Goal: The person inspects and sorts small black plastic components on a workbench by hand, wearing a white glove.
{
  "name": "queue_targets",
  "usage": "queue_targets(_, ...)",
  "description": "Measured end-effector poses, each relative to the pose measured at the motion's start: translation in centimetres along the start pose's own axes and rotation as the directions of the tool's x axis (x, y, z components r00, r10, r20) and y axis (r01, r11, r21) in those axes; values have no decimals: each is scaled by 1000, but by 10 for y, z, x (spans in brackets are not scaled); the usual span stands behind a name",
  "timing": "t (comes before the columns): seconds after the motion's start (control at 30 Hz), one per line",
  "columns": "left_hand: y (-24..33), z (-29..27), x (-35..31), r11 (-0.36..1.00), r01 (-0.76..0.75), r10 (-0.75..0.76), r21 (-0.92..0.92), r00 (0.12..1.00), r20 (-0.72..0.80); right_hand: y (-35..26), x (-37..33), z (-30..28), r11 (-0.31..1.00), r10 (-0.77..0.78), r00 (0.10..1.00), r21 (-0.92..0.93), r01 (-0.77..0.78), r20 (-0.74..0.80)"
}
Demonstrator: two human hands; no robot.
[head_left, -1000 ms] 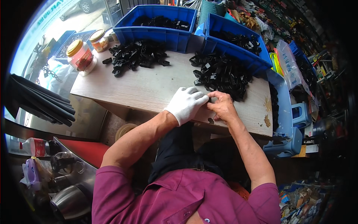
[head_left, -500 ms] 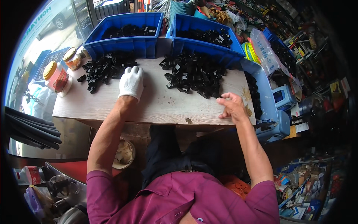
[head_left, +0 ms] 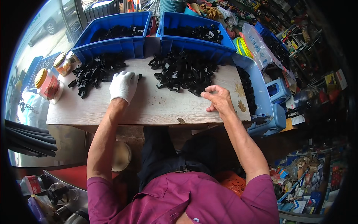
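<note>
My left hand (head_left: 123, 87), in a white glove, is closed just right of the left heap of black plastic parts (head_left: 85, 77). A black part (head_left: 140, 76) pokes out beside its curled fingers; the rest of that piece is covered by the glove. At the near right edge of a second heap of black plastic parts (head_left: 182, 71) is my bare right hand (head_left: 219, 99). Its thumb and forefinger reach toward the outermost pieces with a gap between them, while the other fingers are loosely bent. I see nothing held in it.
Behind the heaps stand two blue bins (head_left: 112, 46) (head_left: 197, 46) with black parts inside. Two lidded jars (head_left: 48, 85) (head_left: 62, 64) are at the table's left. A pale blue container (head_left: 257, 87) adjoins the right edge of the wooden table (head_left: 149, 112).
The whole view has shifted slightly. My left hand has drawn a little nearer, and a black part now shows beside its fingers. My right hand has moved slightly forward and left along the heap.
</note>
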State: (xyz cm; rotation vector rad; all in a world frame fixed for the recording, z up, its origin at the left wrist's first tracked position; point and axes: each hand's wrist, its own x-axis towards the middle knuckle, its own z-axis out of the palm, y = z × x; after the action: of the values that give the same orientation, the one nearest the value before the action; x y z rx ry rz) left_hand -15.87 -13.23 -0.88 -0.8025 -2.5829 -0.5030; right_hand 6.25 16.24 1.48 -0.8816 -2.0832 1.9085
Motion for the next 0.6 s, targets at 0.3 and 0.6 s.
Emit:
queue_targets(0.3,13,-16,-23,987,-84,77,-136,995,-58,-7,6,31,918,-89,995,-391,65,-44)
queue_targets(0.6,49,-34,-34,934,-308,249,-180,924,-288,-7,13,25,913,-66,998,-405,51,-22)
